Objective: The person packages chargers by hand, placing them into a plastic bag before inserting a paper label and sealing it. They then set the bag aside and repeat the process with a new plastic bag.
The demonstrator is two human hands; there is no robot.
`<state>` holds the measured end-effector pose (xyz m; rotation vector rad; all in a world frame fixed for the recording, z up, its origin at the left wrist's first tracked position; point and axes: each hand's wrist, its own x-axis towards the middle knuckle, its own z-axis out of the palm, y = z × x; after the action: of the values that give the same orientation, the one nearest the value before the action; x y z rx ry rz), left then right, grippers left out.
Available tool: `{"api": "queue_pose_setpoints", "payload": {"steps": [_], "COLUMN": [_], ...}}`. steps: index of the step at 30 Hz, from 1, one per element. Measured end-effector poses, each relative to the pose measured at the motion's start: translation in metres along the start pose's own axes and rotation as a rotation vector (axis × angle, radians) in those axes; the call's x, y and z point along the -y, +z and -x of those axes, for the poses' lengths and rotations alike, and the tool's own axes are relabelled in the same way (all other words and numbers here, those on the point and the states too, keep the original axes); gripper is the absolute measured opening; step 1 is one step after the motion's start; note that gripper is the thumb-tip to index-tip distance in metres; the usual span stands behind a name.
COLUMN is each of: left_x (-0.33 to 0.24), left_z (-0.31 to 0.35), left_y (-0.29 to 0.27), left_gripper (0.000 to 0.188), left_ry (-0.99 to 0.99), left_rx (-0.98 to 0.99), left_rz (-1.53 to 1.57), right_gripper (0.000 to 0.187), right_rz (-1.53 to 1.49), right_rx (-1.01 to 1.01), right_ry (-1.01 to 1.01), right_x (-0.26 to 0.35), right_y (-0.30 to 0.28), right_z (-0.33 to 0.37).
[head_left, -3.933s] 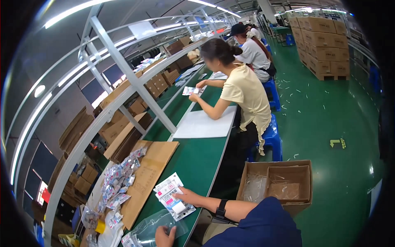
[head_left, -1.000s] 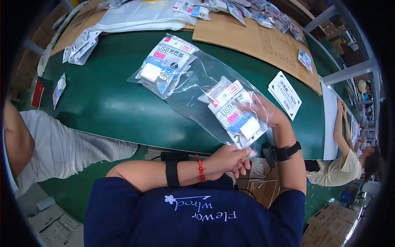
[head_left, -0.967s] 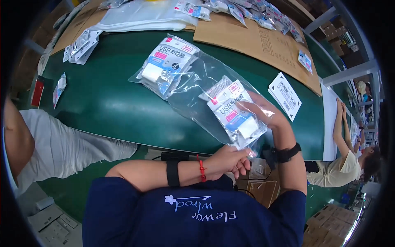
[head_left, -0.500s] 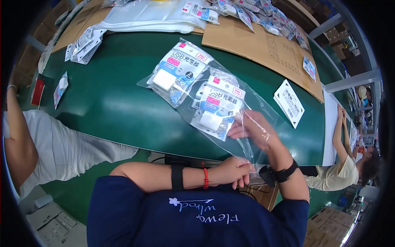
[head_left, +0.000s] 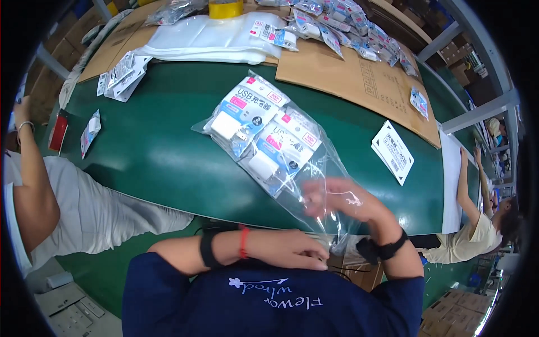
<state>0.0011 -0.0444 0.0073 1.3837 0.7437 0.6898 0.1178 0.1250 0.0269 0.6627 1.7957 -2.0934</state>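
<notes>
A clear plastic bag lies slantwise on the green table. Inside it are two side-by-side piles of blister-packed white USB chargers, the farther pile and the nearer pile. My right hand is within the bag's loose near end, behind the nearer pile and apart from it. Its fingers are bent and smeared by motion. My left hand is at the bag's mouth by the table's front edge, fingers curled down on the plastic rim; the fingertips are partly hidden.
A white printed card lies to the right. Many packed chargers are heaped on cardboard at the back, beside stacked clear bags and yellow tape. More packs lie left. Co-workers sit on both sides.
My right hand has drawn back from the nearer pile toward me. That pile now sits closer against the farther one. My left hand has shifted left and nearer my body.
</notes>
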Motion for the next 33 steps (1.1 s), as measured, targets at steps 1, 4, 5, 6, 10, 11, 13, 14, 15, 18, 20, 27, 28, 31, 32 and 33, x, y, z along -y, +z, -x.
{"api": "queue_pose_setpoints", "payload": {"steps": [1, 4, 5, 6, 10, 11, 13, 14, 15, 18, 20, 27, 28, 31, 32, 33], "left_x": [-0.011, -0.033, -0.040, -0.043, -0.041, -0.039, -0.040, -0.039, -0.038, -0.026, -0.027, -0.033, -0.038, -0.041, -0.037, -0.035], "left_z": [0.019, 0.065, 0.075, 0.083, 0.093, 0.090, 0.087, 0.082, 0.079, 0.075, 0.083, 0.096, 0.091, 0.083, 0.076, 0.071], "left_y": [-0.008, -0.040, -0.045, -0.049, -0.088, -0.097, -0.102, -0.098, -0.094, -0.085, -0.083, -0.111, -0.119, -0.144, -0.154, -0.160], "left_gripper": [0.038, 0.032, 0.029, 0.027, 0.021, 0.020, 0.019, 0.017, 0.015, 0.016, 0.016, 0.021, 0.027, 0.036, 0.039, 0.041], "left_ry": [0.013, -0.048, -0.021, 0.006, 0.210, 0.294, 0.392, 0.397, 0.398, 0.370, 0.365, 0.412, 0.342, 0.299, 0.340, 0.378], "left_rx": [-0.079, -0.399, -0.586, -0.772, -1.158, -1.285, -1.412, -1.425, -1.438, -1.425, -1.423, -1.549, -1.652, -1.739, -1.747, -1.758], "left_rz": [0.013, 0.002, 0.080, 0.162, -0.029, -0.097, -0.191, -0.188, -0.184, -0.216, -0.245, -0.306, -0.638, -0.953, -0.923, -0.895], "right_gripper": [0.035, 0.022, 0.022, 0.022, 0.026, 0.026, 0.029, 0.031, 0.032, 0.036, 0.038, 0.048, 0.048, 0.043, 0.040, 0.038], "right_rz": [0.217, 0.656, 0.524, 0.389, 0.909, 1.053, 1.118, 1.045, 1.084, 1.227, 1.321, 0.763, 0.773, 0.754, 0.749, 0.740], "right_rx": [0.147, 0.404, 0.259, 0.117, -0.337, -0.433, -0.520, -0.509, -0.549, -0.659, -0.728, -0.956, -0.855, -0.592, -0.478, -0.361], "right_ry": [0.032, 0.008, -0.021, -0.050, -0.553, -0.673, -0.825, -0.850, -0.892, -0.874, -0.806, -0.933, -0.954, -1.150, -1.156, -1.163], "right_x": [0.012, 0.051, 0.069, 0.081, 0.126, 0.128, 0.132, 0.137, 0.140, 0.147, 0.151, 0.178, 0.182, 0.178, 0.173, 0.170], "right_y": [-0.011, -0.046, -0.052, -0.057, -0.078, -0.081, -0.077, -0.072, -0.069, -0.069, -0.067, -0.062, -0.047, 0.020, 0.036, 0.045], "right_z": [0.014, 0.050, 0.061, 0.064, -0.020, -0.056, -0.127, -0.156, -0.186, -0.248, -0.269, -0.246, -0.233, -0.182, -0.164, -0.148]}}
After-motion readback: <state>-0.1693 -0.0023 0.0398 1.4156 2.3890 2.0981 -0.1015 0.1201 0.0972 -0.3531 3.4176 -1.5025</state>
